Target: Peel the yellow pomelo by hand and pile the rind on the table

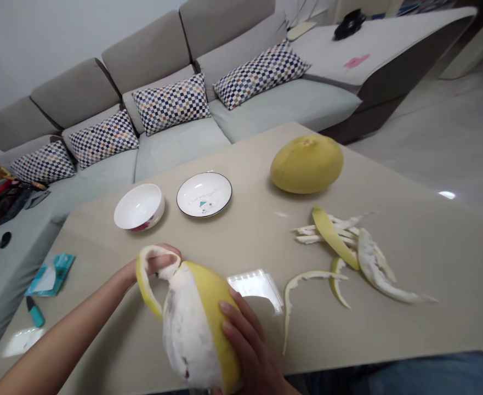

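Toward six o'clock on the bench (249, 236), a peel strip (143, 282) curls at ten o'clock of the pomelo (192, 329), the fingers of the left hand (165, 259) clamped on it; the right hand (251, 343) has its fingers clasping the yellow rind (214, 304) at three o'clock. A slow, low pull against that steady brace should peel cleanest.
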A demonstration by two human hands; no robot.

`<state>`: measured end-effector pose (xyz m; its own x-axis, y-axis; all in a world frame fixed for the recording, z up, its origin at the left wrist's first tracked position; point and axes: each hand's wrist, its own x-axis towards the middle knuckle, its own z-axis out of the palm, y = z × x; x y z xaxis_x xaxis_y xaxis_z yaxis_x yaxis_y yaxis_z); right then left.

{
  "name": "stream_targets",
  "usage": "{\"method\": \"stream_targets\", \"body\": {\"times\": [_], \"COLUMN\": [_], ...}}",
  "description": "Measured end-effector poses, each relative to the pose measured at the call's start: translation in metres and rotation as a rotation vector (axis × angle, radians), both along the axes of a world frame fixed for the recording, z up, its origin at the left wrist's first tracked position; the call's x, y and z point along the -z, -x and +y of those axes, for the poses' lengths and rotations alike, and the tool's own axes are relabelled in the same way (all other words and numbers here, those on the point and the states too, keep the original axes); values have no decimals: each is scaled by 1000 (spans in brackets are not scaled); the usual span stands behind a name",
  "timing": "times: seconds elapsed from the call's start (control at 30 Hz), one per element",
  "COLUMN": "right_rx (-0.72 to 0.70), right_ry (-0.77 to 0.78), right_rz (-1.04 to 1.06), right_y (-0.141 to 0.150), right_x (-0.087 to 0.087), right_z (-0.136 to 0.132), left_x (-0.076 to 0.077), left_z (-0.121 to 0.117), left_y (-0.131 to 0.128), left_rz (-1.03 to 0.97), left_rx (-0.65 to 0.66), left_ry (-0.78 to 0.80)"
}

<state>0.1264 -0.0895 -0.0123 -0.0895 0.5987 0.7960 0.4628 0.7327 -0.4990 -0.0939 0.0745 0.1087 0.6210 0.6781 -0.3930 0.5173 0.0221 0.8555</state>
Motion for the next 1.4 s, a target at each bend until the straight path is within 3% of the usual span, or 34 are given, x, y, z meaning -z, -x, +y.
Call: {"method": "stream_targets", "body": {"times": [0.2, 0.33, 0.57, 0.83, 0.97, 1.1, 1.27, 1.4], "right_rx": [5, -1, 14, -17, 22, 35, 39, 32], "right_ry": [-24, -32, 1, 203, 236, 217, 198, 208], "right_rz": [48, 69, 79, -5, -38, -62, -50, -115], "right_y": [-5, -5, 1, 5, 10, 13, 17, 21], "right_x": [4, 7, 2, -24, -35, -35, -16, 0], "right_z": [-1, -2, -4, -6, -6, -5, -2, 2], "left_x": [36, 41, 19, -22, -49, -61, -39, -18], "left_z": [-18, -22, -22, -23, -10, 4, 12, 15], "left_y": [0, -4, -4, -25, -74, -150, -245, -288], "left_rz": [-204, -334, -420, -190, 18, 167, 395, 563], "left_rx": [-284, -377, -412, -397, -248, -26, 267, 339], "left_ry": [175, 226, 197, 24, -117, -293, -245, -294]}}
